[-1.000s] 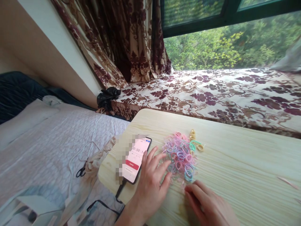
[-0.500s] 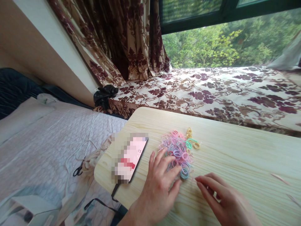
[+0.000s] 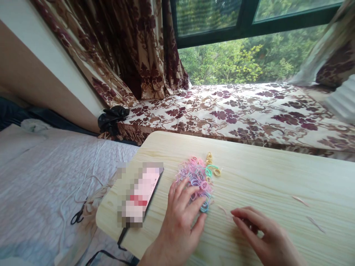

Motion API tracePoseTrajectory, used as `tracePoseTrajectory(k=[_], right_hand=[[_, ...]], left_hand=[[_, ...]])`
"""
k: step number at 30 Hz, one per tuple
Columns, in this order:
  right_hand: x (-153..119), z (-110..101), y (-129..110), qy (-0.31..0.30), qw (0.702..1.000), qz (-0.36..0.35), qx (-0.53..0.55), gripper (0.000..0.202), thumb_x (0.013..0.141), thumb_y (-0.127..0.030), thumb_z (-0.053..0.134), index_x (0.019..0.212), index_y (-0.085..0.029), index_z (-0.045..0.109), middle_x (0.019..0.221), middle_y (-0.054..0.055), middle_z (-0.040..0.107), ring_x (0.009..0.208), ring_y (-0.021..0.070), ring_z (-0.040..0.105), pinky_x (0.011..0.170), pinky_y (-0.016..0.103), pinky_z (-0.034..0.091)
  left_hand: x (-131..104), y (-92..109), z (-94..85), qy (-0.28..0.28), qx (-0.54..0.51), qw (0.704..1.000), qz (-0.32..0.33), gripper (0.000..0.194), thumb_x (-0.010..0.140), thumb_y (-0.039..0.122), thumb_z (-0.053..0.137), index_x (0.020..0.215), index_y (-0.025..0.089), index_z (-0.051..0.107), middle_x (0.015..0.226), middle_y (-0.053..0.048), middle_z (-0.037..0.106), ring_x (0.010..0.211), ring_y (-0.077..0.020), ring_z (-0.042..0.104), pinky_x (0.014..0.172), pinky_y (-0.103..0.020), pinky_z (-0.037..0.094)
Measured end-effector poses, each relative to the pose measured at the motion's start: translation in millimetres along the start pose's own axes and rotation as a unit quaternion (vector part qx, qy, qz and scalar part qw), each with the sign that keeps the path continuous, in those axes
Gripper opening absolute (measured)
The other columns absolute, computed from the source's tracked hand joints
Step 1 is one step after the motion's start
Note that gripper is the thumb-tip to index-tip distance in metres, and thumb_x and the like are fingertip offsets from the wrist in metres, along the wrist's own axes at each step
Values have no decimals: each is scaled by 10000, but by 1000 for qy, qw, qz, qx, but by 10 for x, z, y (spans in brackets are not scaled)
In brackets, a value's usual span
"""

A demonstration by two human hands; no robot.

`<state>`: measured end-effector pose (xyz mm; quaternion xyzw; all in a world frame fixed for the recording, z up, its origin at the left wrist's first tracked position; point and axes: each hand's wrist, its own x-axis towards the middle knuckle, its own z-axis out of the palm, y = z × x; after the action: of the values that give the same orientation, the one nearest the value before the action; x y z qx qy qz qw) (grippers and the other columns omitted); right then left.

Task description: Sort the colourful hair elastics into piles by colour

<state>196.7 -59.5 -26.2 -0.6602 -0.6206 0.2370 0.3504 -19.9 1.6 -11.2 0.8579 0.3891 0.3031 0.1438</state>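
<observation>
A heap of small elastic hair ties (image 3: 195, 182) in pink, purple, blue, green and yellow lies on the wooden table. My left hand (image 3: 181, 216) rests over the near left side of the heap, fingers spread and touching it. To the right of the heap, my right hand (image 3: 257, 229) has its thumb and forefinger pinched on the end of a thin pink hair tie (image 3: 223, 211), which stretches out toward the heap. Two more thin pinkish ties, one a pink strand (image 3: 300, 200) and one a paler strand (image 3: 315, 224), lie apart at the right.
A phone (image 3: 141, 197), partly blurred, lies left of my left hand with a black cable (image 3: 122, 236) at its lower end. Beyond the table (image 3: 249, 159) is a floral-covered window ledge (image 3: 222, 111). A bed (image 3: 55, 166) is at the left.
The view has turned right, so the scene sits farther left. My right hand has drawn away from the heap with the pink hair tie; my left hand stays on the heap.
</observation>
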Motion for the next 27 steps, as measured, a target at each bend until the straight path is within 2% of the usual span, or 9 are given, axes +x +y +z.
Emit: tracePoseTrajectory(k=[4, 9, 13, 17, 19, 21, 24, 27], right_hand=[[-32, -51, 96, -5, 999, 21, 40, 186, 843, -380, 613, 841, -277, 769, 822, 7, 775, 750, 168, 735, 626, 184, 573], [-117, -107, 135, -6, 995, 65, 76, 164, 789, -392, 683, 876, -299, 787, 823, -21, 785, 746, 163, 745, 663, 166, 581], [-236, -218, 136, 42, 994, 72, 64, 133, 789, -373, 669, 810, -291, 771, 731, -27, 754, 657, 144, 715, 621, 166, 570], [-437, -451, 246, 99, 991, 90, 18, 121, 769, -369, 666, 766, -292, 759, 721, -31, 747, 601, 132, 685, 589, 169, 561], [-540, -609, 342, 114, 986, 121, -2, 140, 749, -386, 671, 787, -298, 773, 766, -27, 767, 652, 148, 711, 608, 175, 570], [-600, -774, 438, 127, 978, 165, -15, 180, 721, -417, 674, 799, -300, 786, 800, -20, 780, 710, 175, 735, 637, 193, 583], [-546, -991, 548, 174, 958, 226, -28, 251, 659, -484, 670, 758, -285, 786, 776, -1, 782, 724, 211, 744, 651, 236, 593], [-347, -1137, 624, 201, 948, 246, -34, 319, 626, -540, 640, 713, -258, 761, 710, 22, 768, 669, 224, 728, 603, 271, 580]], left_hand=[[47, 104, 59, -12, 9, 1000, 16, 333, 866, 95, 513, 1152, 228, 620, 1237, -84, 639, 1360, -317, 435, 1118, -665, 317], [100, 238, 123, -54, 11, 998, 40, 365, 834, 89, 531, 1146, 252, 626, 1268, -55, 632, 1387, -319, 419, 1126, -634, 332], [103, 261, 168, -30, 5, 998, 49, 332, 850, 100, 532, 1131, 248, 630, 1245, -59, 646, 1376, -315, 429, 1122, -631, 323], [83, 207, 212, -12, 11, 998, 56, 291, 873, 133, 547, 1122, 254, 636, 1223, -64, 657, 1341, -305, 457, 1110, -600, 330], [83, 184, 231, -27, 25, 995, 93, 305, 874, 140, 561, 1151, 250, 624, 1238, -69, 650, 1349, -302, 443, 1114, -582, 323], [94, 176, 250, -33, 41, 993, 102, 313, 879, 123, 546, 1162, 237, 616, 1246, -78, 642, 1374, -300, 411, 1127, -576, 299], [123, 174, 282, -29, 57, 991, 118, 306, 881, 114, 537, 1155, 222, 620, 1236, -86, 644, 1385, -291, 401, 1138, -546, 291], [154, 148, 305, -34, 77, 985, 150, 318, 876, 136, 564, 1173, 233, 626, 1238, -75, 650, 1378, -286, 420, 1131, -511, 323]])
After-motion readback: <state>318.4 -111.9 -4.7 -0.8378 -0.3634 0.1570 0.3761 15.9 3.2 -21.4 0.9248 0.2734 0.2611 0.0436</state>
